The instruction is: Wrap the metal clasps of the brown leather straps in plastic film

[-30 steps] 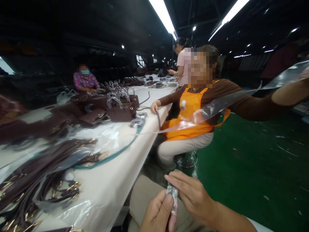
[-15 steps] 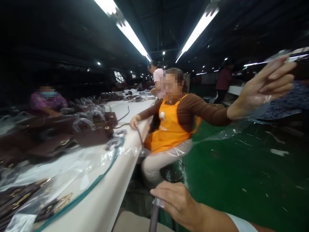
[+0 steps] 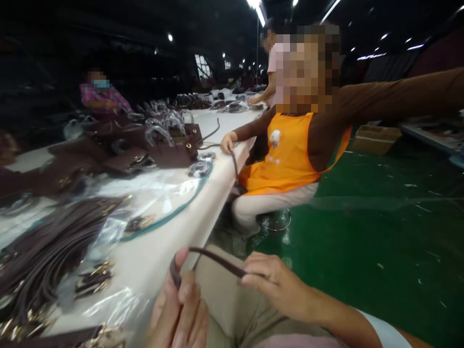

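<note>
A thin dark brown strap (image 3: 213, 257) is stretched between my two hands over my lap. My left hand (image 3: 179, 307) grips its looped end at the bottom centre, fingers curled around it. My right hand (image 3: 277, 285) pinches the other end between thumb and fingers, a little to the right. The edge of the white worktable (image 3: 170, 246) is just to the left of both hands.
Piles of brown straps with gold clasps (image 3: 47, 256) in clear plastic lie on the table near left. Brown handbags (image 3: 163, 150) stand further along. A person in an orange apron (image 3: 286, 150) sits beside me, one arm stretched right. The green floor (image 3: 380, 227) lies to the right.
The view swung back down and left. My left hand came back into view and both hands now hold a bare brown strap; the small plastic-wrapped piece from a second ago is gone.
</note>
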`<action>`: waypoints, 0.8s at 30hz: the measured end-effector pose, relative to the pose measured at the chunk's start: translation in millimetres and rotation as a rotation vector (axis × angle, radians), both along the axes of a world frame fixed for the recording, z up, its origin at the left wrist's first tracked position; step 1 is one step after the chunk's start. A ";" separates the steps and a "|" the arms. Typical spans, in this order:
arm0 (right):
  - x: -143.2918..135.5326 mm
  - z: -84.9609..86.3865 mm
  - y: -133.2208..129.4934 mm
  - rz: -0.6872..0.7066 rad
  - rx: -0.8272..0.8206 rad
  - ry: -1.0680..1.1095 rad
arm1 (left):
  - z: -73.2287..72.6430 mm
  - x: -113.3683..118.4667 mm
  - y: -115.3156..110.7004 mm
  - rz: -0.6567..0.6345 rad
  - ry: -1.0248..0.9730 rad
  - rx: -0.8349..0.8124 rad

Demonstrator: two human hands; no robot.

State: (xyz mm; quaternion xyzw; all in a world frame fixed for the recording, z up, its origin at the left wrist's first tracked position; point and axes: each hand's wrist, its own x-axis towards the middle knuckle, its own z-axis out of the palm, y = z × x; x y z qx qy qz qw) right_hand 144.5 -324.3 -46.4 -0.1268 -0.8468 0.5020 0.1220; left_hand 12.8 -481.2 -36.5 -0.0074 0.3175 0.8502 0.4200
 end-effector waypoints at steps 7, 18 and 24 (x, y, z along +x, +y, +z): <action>8.3 -20.9 -3.6 -0.100 -0.413 -0.129 | 5.1 -8.2 10.2 0.109 -0.292 0.306; 5.0 -28.7 -34.8 -0.063 -0.753 -0.176 | -35.8 -9.4 60.1 0.504 0.054 -0.057; 7.4 -32.2 -38.2 -0.068 -0.789 -0.181 | -61.4 11.3 56.2 0.443 0.642 -0.420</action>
